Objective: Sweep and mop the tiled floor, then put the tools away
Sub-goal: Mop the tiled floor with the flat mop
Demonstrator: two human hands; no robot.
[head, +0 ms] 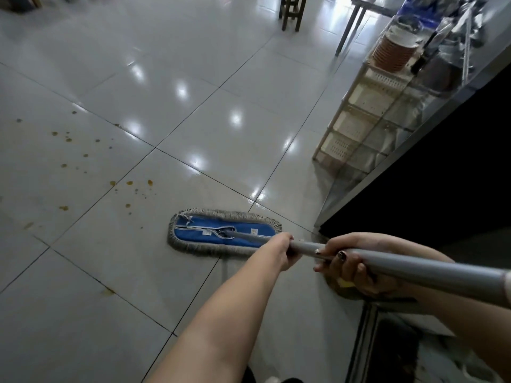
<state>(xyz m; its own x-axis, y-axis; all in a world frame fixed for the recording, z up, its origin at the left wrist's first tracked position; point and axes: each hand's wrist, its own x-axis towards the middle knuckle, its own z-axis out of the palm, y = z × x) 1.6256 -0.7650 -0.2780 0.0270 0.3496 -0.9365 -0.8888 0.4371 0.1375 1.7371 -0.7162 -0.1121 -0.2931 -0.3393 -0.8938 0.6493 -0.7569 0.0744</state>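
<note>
Setting: most likely a small eatery or canteen, at its service area. Indicators are as follows. The tiled floor [193,78] is laid in large, glossy, pale grey tiles that reflect several ceiling lights. Along the right side, a long dark counter [456,161] with a glass panel runs from near to far. At its far end, a cream plastic shelf rack [356,120] with perforated tiers carries a stack of orange-brown bowls [392,51] topped with white dishes. Farther off stand wooden stool legs [293,9] and a metal table leg [347,29]. Brown splashes [149,183] dot the tiles on the left.
</note>
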